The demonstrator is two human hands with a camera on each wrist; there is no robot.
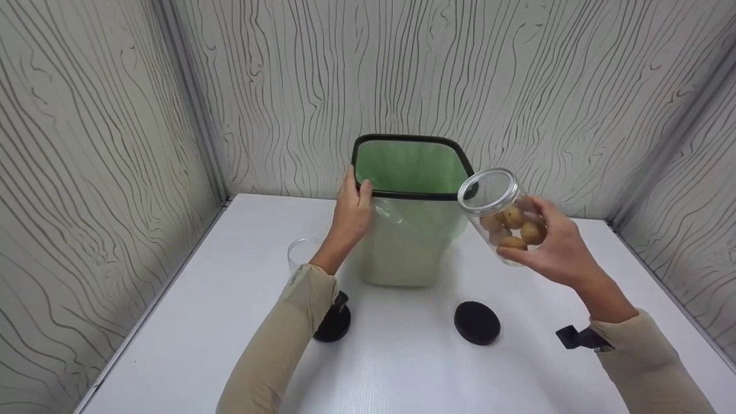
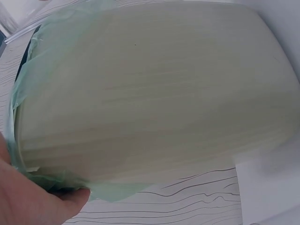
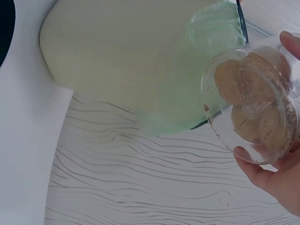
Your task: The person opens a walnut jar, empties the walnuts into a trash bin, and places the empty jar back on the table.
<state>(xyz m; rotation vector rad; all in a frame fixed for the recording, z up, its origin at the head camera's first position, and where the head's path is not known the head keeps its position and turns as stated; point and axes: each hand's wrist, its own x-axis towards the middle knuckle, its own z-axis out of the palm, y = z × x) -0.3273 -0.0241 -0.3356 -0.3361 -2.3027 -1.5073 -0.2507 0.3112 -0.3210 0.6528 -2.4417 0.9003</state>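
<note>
A trash can with a black rim stands upright on the table, lined with a thin green bag. My left hand grips its rim at the left corner, thumb at the front; the left wrist view shows that hand on the bag's edge. Beside the can's right corner, my right hand holds a clear jar above the table. The jar has no lid and tilts with its mouth toward the can. Several round brown items, their kind unclear, lie inside it.
A black round lid lies on the white table in front of the can. Another black lid is partly hidden by my left sleeve. A second clear jar stands behind my left wrist. Wood-patterned walls enclose the table.
</note>
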